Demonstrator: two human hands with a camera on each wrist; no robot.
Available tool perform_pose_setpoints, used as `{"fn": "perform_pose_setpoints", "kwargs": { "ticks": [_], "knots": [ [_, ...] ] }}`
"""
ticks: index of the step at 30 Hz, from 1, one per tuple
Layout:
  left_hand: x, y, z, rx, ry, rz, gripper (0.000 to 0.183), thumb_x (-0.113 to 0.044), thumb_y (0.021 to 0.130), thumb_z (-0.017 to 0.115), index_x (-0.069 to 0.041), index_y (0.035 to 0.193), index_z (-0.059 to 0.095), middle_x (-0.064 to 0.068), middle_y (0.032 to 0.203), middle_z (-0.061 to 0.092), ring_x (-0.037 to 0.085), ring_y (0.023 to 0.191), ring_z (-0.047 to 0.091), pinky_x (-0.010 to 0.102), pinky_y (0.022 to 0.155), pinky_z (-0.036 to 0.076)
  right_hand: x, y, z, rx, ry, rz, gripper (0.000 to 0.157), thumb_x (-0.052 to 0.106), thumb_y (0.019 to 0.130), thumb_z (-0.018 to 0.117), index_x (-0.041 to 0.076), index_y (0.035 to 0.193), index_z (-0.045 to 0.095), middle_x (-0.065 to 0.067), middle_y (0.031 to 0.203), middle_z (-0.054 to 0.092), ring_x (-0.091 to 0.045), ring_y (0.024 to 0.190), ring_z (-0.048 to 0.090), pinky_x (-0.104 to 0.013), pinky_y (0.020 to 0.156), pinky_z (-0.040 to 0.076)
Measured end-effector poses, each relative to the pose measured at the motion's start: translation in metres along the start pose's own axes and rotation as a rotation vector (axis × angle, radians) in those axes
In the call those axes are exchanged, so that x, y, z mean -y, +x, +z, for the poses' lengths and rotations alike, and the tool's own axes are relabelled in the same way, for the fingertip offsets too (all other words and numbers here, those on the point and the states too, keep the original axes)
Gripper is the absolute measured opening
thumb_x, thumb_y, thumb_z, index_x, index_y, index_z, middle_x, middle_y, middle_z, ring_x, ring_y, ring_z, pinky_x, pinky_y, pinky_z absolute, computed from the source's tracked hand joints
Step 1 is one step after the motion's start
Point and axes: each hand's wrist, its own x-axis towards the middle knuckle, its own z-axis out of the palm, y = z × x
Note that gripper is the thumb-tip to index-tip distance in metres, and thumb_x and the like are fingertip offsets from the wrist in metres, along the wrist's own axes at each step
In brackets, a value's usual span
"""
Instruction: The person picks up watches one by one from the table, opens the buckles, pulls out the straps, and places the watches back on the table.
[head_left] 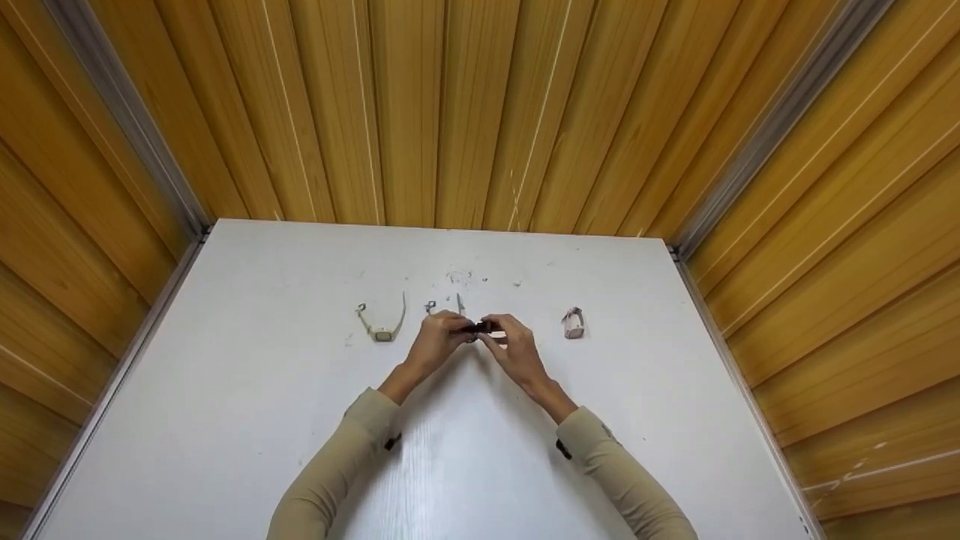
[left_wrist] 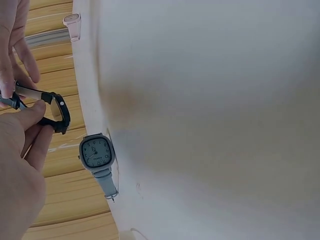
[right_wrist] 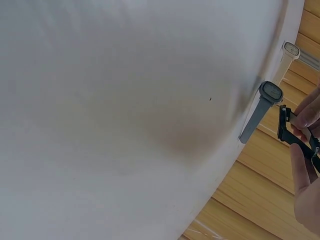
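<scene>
Black watch (left_wrist: 64, 111), being held up off the white table (head_left: 187, 360), ahead of the person's sleeves (head_left: 360, 427) and right at the meeting of the two hands. Pinching one side of it between thumb and fingertips of the left hand (head_left: 437, 341); pinching the opposite side between thumb and fingertips of the right hand (head_left: 517, 349). Touching both hands, so counting neither as nearer. Running roughly crosswise, left to right, from one pinch to the other in the head view, yet bending into an open loop rather than stretching straight in the wrist views. Probably hinging on that crosswise line between the two pinches for any further bend or turn. Not managing to tell, behind so many fingers, exactly which part is sitting under each thumb. Looking just beyond the left hand, seeing a gray watch (left_wrist: 97, 151) resting on the table; looking farther left, seeing a beige watch (head_left: 383, 336); looking right, seeing a pink watch (head_left: 574, 325), well apart from the right hand.
</scene>
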Motion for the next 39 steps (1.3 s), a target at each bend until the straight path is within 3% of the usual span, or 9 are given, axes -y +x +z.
{"fn": "perform_pose_setpoints", "kwargs": {
  "ticks": [15,22,28,31,39],
  "knots": [
    [-0.002,0.004,-0.002,0.012,-0.018,-0.018,0.009,-0.008,0.085,0.079,-0.004,0.093,0.080,0.009,0.092,0.079,0.025,0.089,0.074,0.032,0.080,0.062,-0.001,-0.002,0.003,-0.044,0.035,0.049,0.021,0.008,0.098,0.066,-0.002,0.117,0.066,-0.013,0.109,0.071,-0.026,0.100,0.072,-0.028,0.076,0.063],
    [-0.002,0.003,-0.002,0.003,-0.060,-0.037,0.011,-0.003,0.081,0.082,-0.002,0.092,0.080,0.012,0.091,0.079,0.027,0.087,0.074,0.036,0.081,0.062,0.000,-0.001,0.004,-0.058,0.193,0.105,0.016,0.004,0.104,0.056,0.000,0.119,0.058,-0.019,0.107,0.071,-0.035,0.104,0.073,-0.040,0.082,0.064],
    [-0.002,0.004,-0.001,0.001,-0.077,-0.053,0.011,-0.003,0.081,0.082,-0.001,0.092,0.080,0.012,0.090,0.079,0.027,0.086,0.075,0.037,0.080,0.062,0.018,0.003,-0.003,-0.090,0.307,0.155,0.020,0.000,0.104,0.054,-0.012,0.120,0.053,-0.032,0.107,0.069,-0.046,0.101,0.072,-0.052,0.082,0.062],
    [-0.002,0.003,-0.001,0.012,-0.071,-0.073,0.011,-0.003,0.081,0.082,-0.002,0.092,0.080,0.011,0.091,0.079,0.027,0.087,0.075,0.037,0.081,0.062,0.032,0.006,-0.009,-0.096,0.369,0.209,0.022,-0.004,0.103,0.053,-0.016,0.121,0.050,-0.038,0.105,0.067,-0.052,0.099,0.070,-0.053,0.083,0.061],
    [0.000,0.002,-0.002,0.006,-0.087,-0.106,0.012,-0.002,0.081,0.082,-0.002,0.093,0.080,0.011,0.091,0.079,0.027,0.087,0.075,0.038,0.080,0.063,0.032,0.012,-0.012,-0.146,0.578,0.391,0.029,0.000,0.105,0.050,-0.016,0.129,0.046,-0.043,0.106,0.066,-0.059,0.103,0.066,-0.057,0.089,0.058]
  ]
}}
